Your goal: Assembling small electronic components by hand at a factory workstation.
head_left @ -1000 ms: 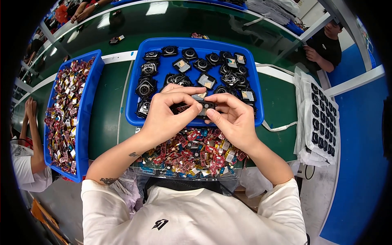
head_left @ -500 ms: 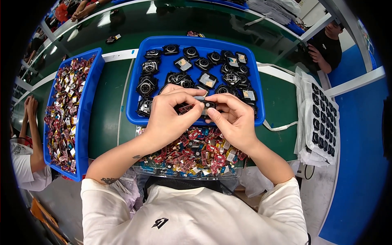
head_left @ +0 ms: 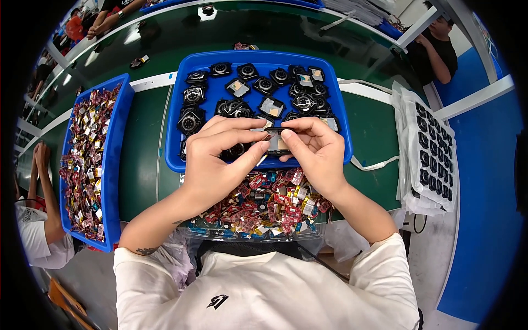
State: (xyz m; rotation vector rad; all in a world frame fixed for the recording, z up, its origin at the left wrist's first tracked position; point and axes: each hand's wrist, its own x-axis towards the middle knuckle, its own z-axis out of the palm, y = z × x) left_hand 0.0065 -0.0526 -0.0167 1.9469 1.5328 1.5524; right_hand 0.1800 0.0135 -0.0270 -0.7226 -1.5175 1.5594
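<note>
My left hand (head_left: 215, 157) and my right hand (head_left: 320, 159) meet over the near edge of a blue tray (head_left: 172, 124). Between their fingertips is a small black watch case (head_left: 279, 144), its grey inner side showing. The right thumb and fingers grip its right part. The left thumb and index finger pinch at its left edge, where a thin part with a pale, yellowish end hangs below the thumb; its kind is unclear. Around my hands, the tray holds several more watch cases (head_left: 272, 107), some with round backs up and others with grey insides up.
Below my hands lies a heap of small red circuit parts with batteries (head_left: 269, 206). A long blue bin (head_left: 122, 148) full of similar parts stands left. At right are white trays (head_left: 406, 132) of black pieces. Other people sit at left and stand at far right, beyond the green bench (head_left: 374, 137).
The watch case has been tilted, so its grey inside shows instead of its dark outer side. My left thumb has shifted slightly, and a thin pale-ended part now shows below it.
</note>
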